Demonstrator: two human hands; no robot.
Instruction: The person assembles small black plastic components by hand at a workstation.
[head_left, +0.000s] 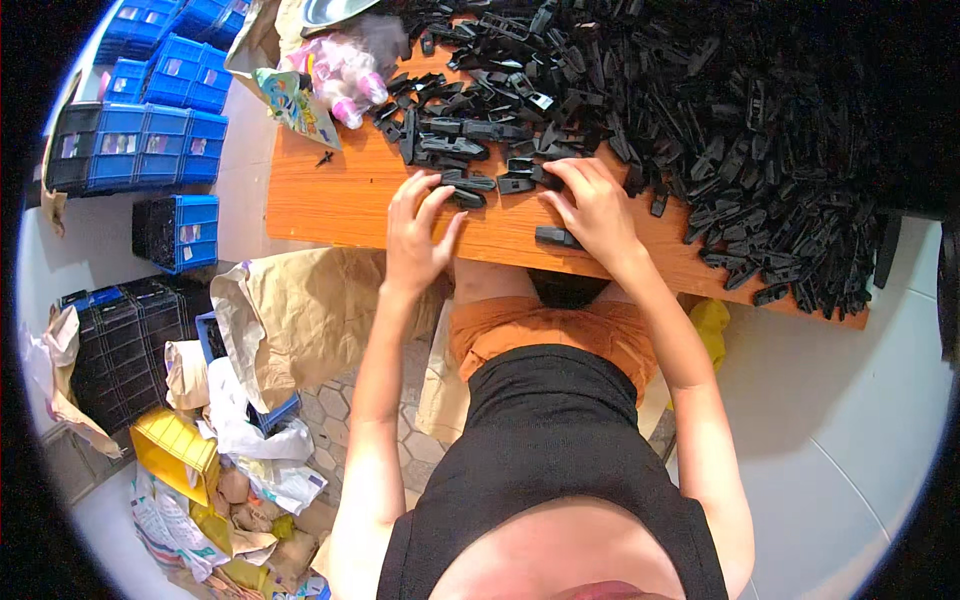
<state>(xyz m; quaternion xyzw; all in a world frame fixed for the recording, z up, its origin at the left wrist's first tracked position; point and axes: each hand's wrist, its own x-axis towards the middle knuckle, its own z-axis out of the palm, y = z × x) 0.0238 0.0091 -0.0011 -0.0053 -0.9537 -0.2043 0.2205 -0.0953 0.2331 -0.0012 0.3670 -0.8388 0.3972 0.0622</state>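
Near the front edge of the orange wooden table, my left hand (pixel 416 236) lies with thumb and fingers apart. Its fingertips are beside a few black plastic parts (pixel 468 188) lined up there, and nothing shows in its grasp. To the right, my right hand (pixel 598 212) has thumb and forefinger around the end of a small, long black plastic part (pixel 520 180). Another black plastic piece (pixel 556 236) lies under the right palm's side, close to the table edge. What exactly these parts belong to cannot be made out.
A large heap of black plastic parts (pixel 700 130) covers the table's far and right side. A pink-and-clear plastic bag (pixel 345 75) and a metal bowl (pixel 335 10) sit far left. Blue crates (pixel 150 145), a brown paper sack (pixel 300 310) and a yellow crate (pixel 178 450) stand left.
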